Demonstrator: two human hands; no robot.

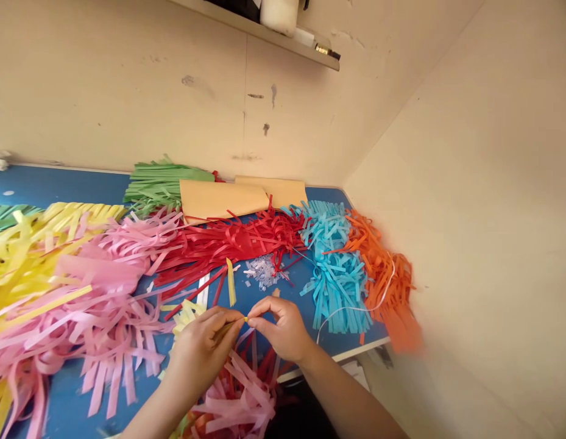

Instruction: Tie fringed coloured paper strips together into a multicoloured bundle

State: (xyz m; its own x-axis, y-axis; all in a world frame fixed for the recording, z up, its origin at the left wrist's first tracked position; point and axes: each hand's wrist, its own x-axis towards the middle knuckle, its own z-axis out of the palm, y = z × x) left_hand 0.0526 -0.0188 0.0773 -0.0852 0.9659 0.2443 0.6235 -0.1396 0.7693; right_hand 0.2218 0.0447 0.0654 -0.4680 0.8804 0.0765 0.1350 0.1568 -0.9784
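Observation:
Above the table's near edge, my left hand (198, 344) and my right hand (285, 329) meet fingertip to fingertip. Both pinch a thin yellow strip (245, 319), of which only a small bit shows between the fingers; the rest is mostly hidden by my left hand. Pale yellow fringe (186, 316) pokes out behind my left hand. Below my wrists lies a bundle of pink strips (241, 390) mixed with red and orange. Just beyond my fingers, a loose yellow strip (231, 283) and a heap of small clear pieces (264, 271) rest on the blue table (72, 396).
Fringed bundles in yellow (22, 244), pink (113, 305), red (237, 238), light blue (337, 274), orange (387, 268) and green (159, 180) cover much of the table. Tan sheets (223, 198) lie at the back. A white cord (387, 286) crosses the right side. Overhead is a shelf (264, 32).

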